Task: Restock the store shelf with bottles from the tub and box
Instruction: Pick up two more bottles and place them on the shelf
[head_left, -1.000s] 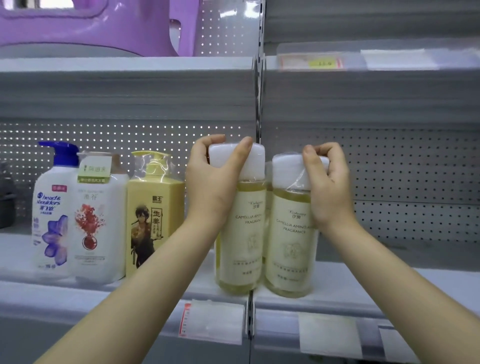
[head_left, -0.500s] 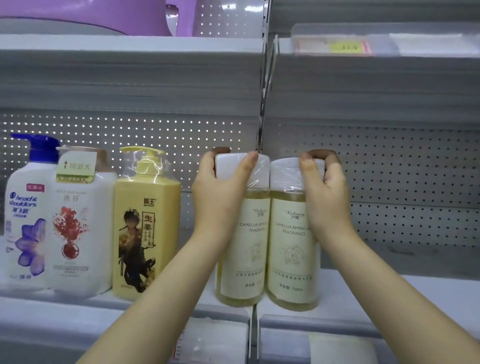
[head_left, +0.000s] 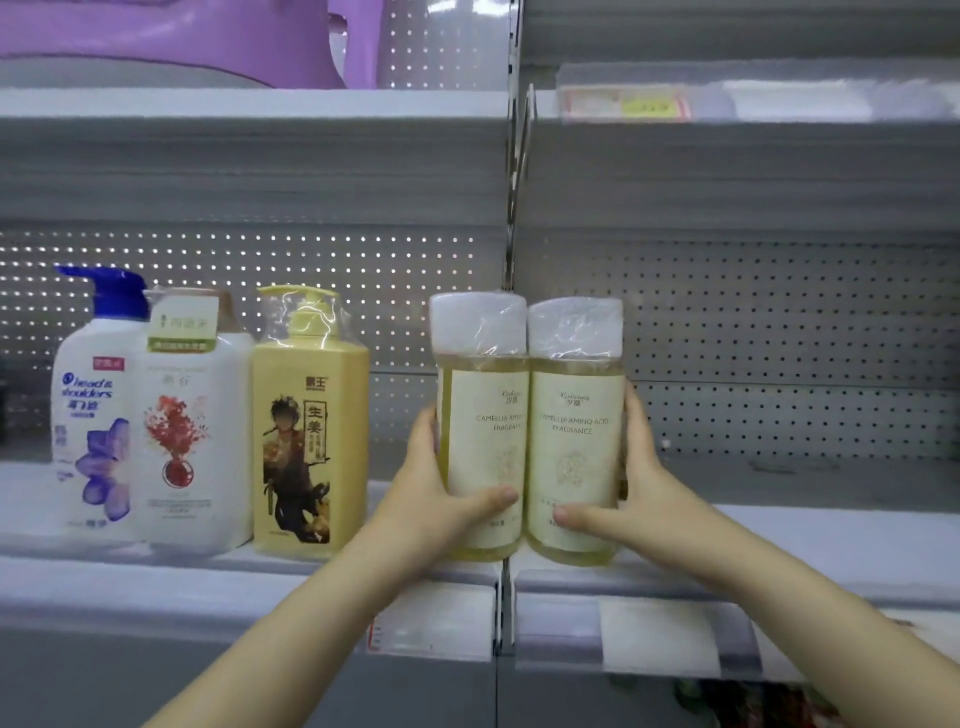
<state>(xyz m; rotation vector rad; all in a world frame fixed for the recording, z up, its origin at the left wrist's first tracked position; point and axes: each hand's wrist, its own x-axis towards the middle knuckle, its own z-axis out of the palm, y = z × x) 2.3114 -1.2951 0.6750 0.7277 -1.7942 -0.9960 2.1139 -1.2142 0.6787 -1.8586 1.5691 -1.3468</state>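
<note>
Two pale yellow bottles with white caps and cream labels stand side by side at the front of the grey shelf (head_left: 779, 551), straddling the upright divider. My left hand (head_left: 431, 499) grips the lower body of the left bottle (head_left: 483, 415), thumb across its label. My right hand (head_left: 639, 499) grips the lower body of the right bottle (head_left: 574, 415) in the same way. The two bottles touch each other. The tub and box are out of view.
Left of them stand a yellow pump bottle (head_left: 309, 441), a white bottle with a red flower (head_left: 192, 441) and a white bottle with a blue pump (head_left: 96, 415). A purple plastic item (head_left: 182, 41) sits on the shelf above. Price tags (head_left: 431, 623) hang on the shelf edge.
Both hands have slid down from the white caps to the lower bodies of the two bottles. The bottles stay upright and pressed together on the shelf.
</note>
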